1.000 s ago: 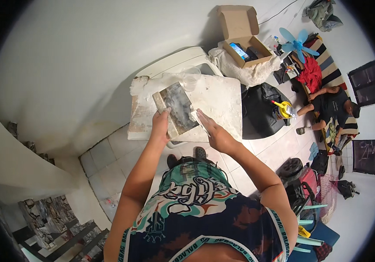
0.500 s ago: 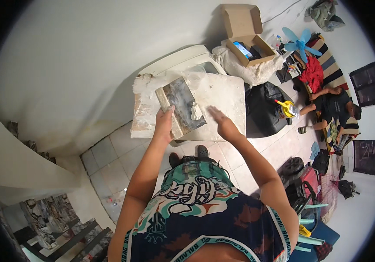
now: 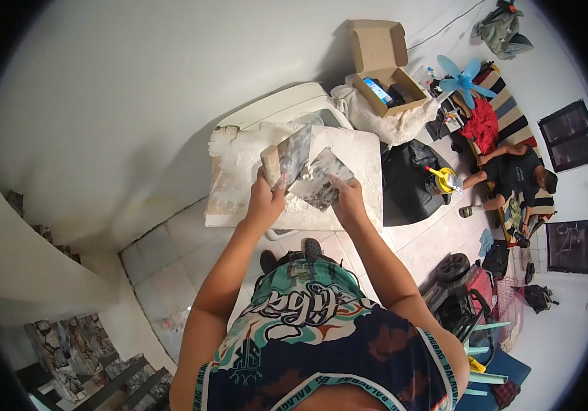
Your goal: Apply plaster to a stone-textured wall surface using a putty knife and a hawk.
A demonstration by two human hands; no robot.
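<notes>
White walls ring a white-dusted tabletop [image 3: 239, 171] on a tiled floor. At its twelve o'clock edge, the left hand [image 3: 265, 200] has its grip closed on a tilted grey slab [image 3: 292, 154]; the right hand [image 3: 347, 197] grips a second mottled slab [image 3: 321, 179] just beside it. At two o'clock, an open cardboard box [image 3: 383, 65] on a white sack [image 3: 383, 120] holds a blue packet and dark items.
</notes>
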